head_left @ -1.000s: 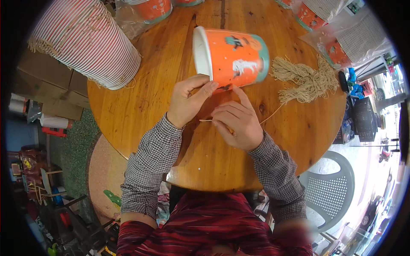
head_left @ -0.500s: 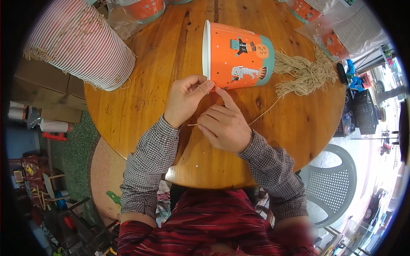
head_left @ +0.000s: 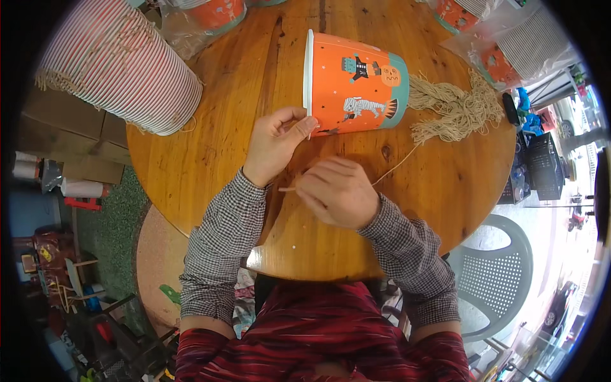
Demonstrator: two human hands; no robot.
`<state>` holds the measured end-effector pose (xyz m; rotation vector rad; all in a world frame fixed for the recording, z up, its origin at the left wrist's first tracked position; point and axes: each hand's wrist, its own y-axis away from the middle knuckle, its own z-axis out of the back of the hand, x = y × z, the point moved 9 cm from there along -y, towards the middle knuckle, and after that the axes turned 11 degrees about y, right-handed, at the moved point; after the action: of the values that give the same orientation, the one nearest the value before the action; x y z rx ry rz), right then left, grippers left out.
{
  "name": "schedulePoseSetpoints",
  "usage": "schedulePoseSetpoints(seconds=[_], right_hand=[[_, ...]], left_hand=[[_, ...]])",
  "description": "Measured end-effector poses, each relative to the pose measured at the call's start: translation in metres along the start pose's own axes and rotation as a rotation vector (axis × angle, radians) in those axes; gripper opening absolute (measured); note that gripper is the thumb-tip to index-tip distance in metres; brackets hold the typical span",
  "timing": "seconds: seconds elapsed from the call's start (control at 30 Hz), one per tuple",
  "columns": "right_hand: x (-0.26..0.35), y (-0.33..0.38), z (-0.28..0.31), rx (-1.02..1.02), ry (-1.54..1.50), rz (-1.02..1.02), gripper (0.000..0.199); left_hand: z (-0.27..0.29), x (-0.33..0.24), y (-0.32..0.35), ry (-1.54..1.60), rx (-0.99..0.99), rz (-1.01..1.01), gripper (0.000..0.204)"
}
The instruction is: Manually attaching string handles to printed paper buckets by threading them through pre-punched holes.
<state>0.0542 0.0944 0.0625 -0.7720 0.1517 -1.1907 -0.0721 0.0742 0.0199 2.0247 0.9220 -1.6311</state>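
An orange paper bucket [head_left: 356, 83] with cartoon figures and a teal base lies on its side on the round wooden table [head_left: 210, 172], its white rim toward the left. My left hand [head_left: 277, 140] pinches that rim at its near edge, thumb outside. Just to the right and nearer me, my right hand [head_left: 337, 191] is closed, its fingers curled around a thin beige string [head_left: 398, 164]. One short end of the string pokes out to the left of the fingers. The other side runs toward a tangled bundle of beige strings [head_left: 455, 108] beside the bucket's base.
A tall stack of nested buckets [head_left: 127, 70] with strings draped over it leans at the left. Plastic-wrapped bucket stacks [head_left: 528, 48] stand at the far right, with another wrapped bucket [head_left: 216, 13] at the far left. A grey plastic chair [head_left: 493, 274] is beside the table.
My right index finger has left the bucket's rim and curled in with the other fingers, slightly blurred. My left hand keeps its pinch; the bucket has barely shifted.
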Motion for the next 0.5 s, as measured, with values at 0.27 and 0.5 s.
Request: schedulePoseSetpoints(seconds=[0.27, 0.5], right_hand=[[-0.056, 0.013, 0.04, -0.322, -0.071, -0.502, 0.014], [-0.06, 0.016, 0.038, -0.294, -0.054, -0.558, 0.014]], left_hand=[[0.005, 0.004, 0.001, -0.121, -0.027, -0.015, 0.022], [0.001, 0.006, 0.003, -0.126, -0.014, 0.013, 0.023]])
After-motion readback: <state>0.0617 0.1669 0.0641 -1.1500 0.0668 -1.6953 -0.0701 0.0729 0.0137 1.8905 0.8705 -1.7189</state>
